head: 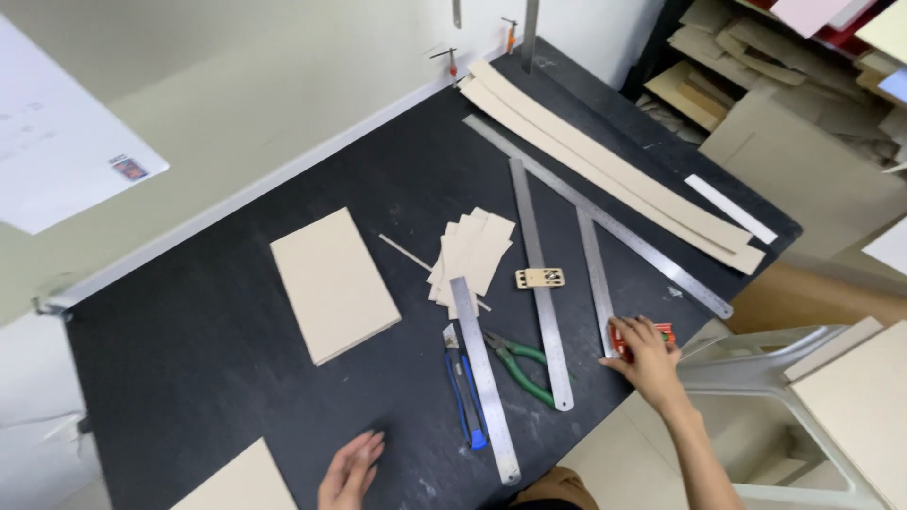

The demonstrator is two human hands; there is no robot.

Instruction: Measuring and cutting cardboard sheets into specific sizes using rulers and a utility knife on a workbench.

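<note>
Item: black worktable point(236, 368), taken as landmark for all places.

Right hand point(650, 357): laid at the table's near right edge, fingers curled over a small red tool point(639, 332), which is partly hidden beneath them. The red tool is grasped or at least pressed down; a full clench cannot be confirmed. It lies touching the near end of a short steel ruler point(596, 283).

Left hand point(351, 469): held over the table's near edge, fingers loosely spread, nothing grasped; whether the surface is touched cannot be told.

Step judged in hand: the red tool is being taken up. A firmer closing of the fingers would be called for before it is lifted clear of the ruler.

Other stock on the table:
- long steel ruler point(539, 274), towards the middle
- near steel ruler point(484, 378), by the near edge
- blue utility knife point(465, 392), just beside it
- green-handled pliers point(521, 368), between two rulers
- fanned card pieces point(472, 253), centre
- tan board point(333, 283), left of centre
- slotted wooden piece point(539, 278)
- long card strips point(605, 161), far right edge
</note>
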